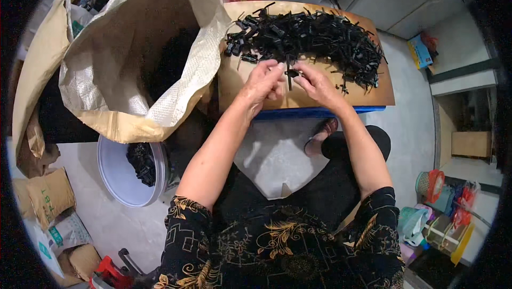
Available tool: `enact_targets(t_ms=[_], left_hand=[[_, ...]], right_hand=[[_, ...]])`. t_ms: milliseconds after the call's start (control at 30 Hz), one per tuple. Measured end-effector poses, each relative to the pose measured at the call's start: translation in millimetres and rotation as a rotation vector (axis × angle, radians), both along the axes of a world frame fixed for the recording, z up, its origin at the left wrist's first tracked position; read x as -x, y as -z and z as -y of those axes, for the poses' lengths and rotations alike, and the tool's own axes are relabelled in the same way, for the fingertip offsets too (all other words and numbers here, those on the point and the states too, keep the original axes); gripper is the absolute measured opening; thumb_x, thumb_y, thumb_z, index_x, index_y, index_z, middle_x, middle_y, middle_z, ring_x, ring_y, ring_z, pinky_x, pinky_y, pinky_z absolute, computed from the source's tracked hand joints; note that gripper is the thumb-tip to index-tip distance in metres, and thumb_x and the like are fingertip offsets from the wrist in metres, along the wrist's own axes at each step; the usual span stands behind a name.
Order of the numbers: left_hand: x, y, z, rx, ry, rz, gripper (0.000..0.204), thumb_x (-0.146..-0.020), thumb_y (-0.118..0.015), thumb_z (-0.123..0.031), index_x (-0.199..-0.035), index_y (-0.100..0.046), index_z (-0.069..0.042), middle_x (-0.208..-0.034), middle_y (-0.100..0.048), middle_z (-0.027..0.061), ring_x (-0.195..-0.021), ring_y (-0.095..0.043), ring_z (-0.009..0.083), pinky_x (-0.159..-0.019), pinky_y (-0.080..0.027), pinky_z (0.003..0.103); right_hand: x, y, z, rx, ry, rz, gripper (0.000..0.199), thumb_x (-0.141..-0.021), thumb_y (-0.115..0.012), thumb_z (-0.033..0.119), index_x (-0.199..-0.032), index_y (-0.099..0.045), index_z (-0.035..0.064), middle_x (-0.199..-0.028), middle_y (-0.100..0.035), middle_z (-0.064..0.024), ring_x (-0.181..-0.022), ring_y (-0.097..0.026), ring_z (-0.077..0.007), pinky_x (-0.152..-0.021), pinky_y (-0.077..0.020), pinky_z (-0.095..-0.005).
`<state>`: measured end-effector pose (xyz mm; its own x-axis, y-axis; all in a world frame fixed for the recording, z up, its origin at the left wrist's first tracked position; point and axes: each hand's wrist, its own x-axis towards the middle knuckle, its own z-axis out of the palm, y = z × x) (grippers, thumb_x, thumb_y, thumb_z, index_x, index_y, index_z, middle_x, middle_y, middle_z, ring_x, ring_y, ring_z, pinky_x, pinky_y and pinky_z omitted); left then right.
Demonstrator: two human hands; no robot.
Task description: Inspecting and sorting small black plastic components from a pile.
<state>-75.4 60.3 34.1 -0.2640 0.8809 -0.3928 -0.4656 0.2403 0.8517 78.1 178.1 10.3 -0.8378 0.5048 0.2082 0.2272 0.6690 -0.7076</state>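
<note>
Both hands meet over the near edge of a brown board-topped table. Between them is a small black plastic part with a thin upright stem and a short side piece. The curled fingers of my right hand pinch its right side. My left hand has thumb and fingertips closed at its left side; the exact contact there is too small to make out. Just beyond my fingers, a large heap of similar black plastic parts curves across the tabletop.
A large open woven sack with a pale lining stands left of the table, its inside dark. Below it, a white bucket holds black parts. Cardboard boxes and a red-handled basket are at the right. Paper sacks lie lower left.
</note>
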Motion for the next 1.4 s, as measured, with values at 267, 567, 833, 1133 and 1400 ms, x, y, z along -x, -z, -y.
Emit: enact_targets(t_ms=[267,567,833,1133,1400], left_hand=[[-22.6,-15.4,33.0,-0.183,0.466,0.256,0.034,-0.087,-0.054,-0.038,-0.096,-0.056,-0.005,-0.077,-0.057,0.0052,-0.053,-0.046,0.0064,-0.042,-0.032,0.017],[-51.5,-9.5,60.1,-0.216,0.543,0.685,0.041,-0.084,-0.06,-0.024,-0.118,-0.045,-0.005,-0.09,-0.061,0.0153,-0.067,-0.062,0.0168,-0.06,-0.052,0.023],[-54.8,-2.1,54.9,-0.164,0.38,0.403,0.04,-0.081,-0.063,-0.012,-0.112,-0.038,-0.009,-0.089,-0.061,0.0126,-0.068,-0.062,0.0182,-0.056,-0.05,0.022],[-66.7,2.5,48.6,-0.108,0.255,-0.048,0.033,-0.082,-0.06,-0.006,-0.107,-0.038,-0.007,-0.08,-0.059,0.0088,-0.065,-0.061,0.0145,-0.054,-0.049,0.023],[-69.7,11.2,42.7,-0.038,0.198,-0.237,0.026,-0.08,-0.057,-0.001,-0.099,-0.039,-0.004,-0.07,-0.053,0.0048,-0.053,-0.056,0.01,-0.044,-0.045,0.022]], right_hand=[[-46.3,-51.3,57.1,-0.116,-0.104,-0.112,0.036,-0.08,-0.056,0.002,-0.116,-0.053,0.008,-0.08,-0.061,-0.0098,-0.065,-0.056,-0.0166,-0.06,-0.0451,-0.0267],[-71.8,-56.5,84.5,-0.289,-0.168,-0.194,0.045,-0.068,-0.059,-0.002,-0.112,-0.055,0.0074,-0.079,-0.063,-0.0083,-0.063,-0.062,-0.0234,-0.057,-0.0497,-0.0297],[-76.7,-54.6,87.8,0.098,0.054,-0.041,0.027,-0.081,-0.054,0.003,-0.108,-0.053,0.0034,-0.074,-0.057,-0.0083,-0.06,-0.055,-0.0161,-0.057,-0.0449,-0.0267],[-65.3,-25.2,82.9,0.544,0.079,0.052,0.023,-0.094,-0.042,0.024,-0.097,-0.05,0.0019,-0.074,-0.049,-0.0022,-0.065,-0.047,-0.0096,-0.059,-0.0403,-0.0253],[-56.9,-29.8,82.4,0.551,0.043,0.074,0.025,-0.094,-0.042,0.026,-0.096,-0.05,0.002,-0.069,-0.048,-0.0027,-0.064,-0.046,-0.0101,-0.058,-0.0394,-0.0267]])
